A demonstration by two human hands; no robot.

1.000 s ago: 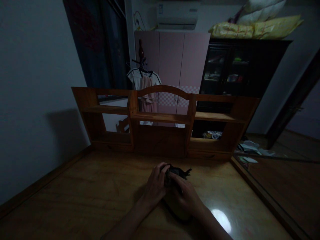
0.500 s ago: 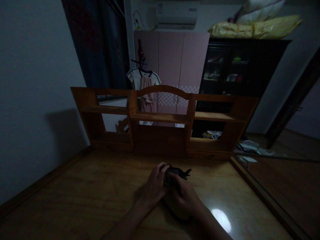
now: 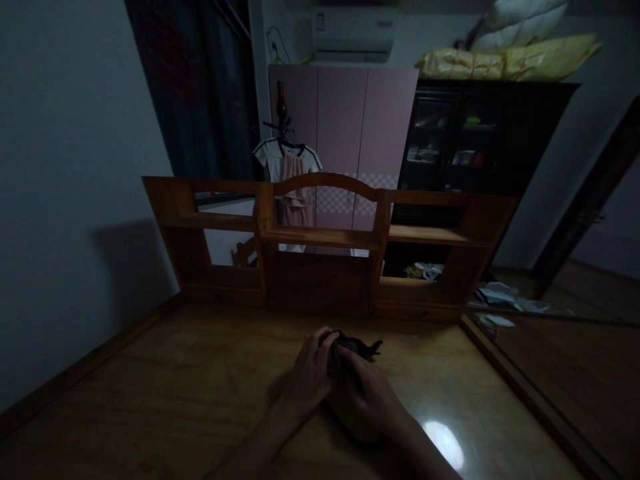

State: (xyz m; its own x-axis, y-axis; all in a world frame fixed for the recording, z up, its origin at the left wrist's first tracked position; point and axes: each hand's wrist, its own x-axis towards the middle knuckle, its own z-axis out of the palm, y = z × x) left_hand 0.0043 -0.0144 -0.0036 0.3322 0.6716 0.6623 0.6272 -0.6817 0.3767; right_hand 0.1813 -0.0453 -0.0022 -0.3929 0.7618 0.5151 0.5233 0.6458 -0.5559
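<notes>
A small black object is between my hands over the wooden tabletop. Its far right end splits into thin, forked tips; poor light hides what kind of thing it is. My left hand is closed around its left side, with fingers curled over the top. From the right, my right hand presses on it, its index finger stretched across the middle and the other fingers curled under. Below my wrists a dark curved edge shows, perhaps part of the same object, partly covered by the right hand.
A wooden shelf unit stands along the table's far edge. White wall borders the left side, and a raised wooden rim runs along the right. Bright glare lies on the tabletop near my right forearm.
My hands and the black object stay in nearly the same place, with only a slight shift of the right fingers. The whole view has moved down a few pixels.
</notes>
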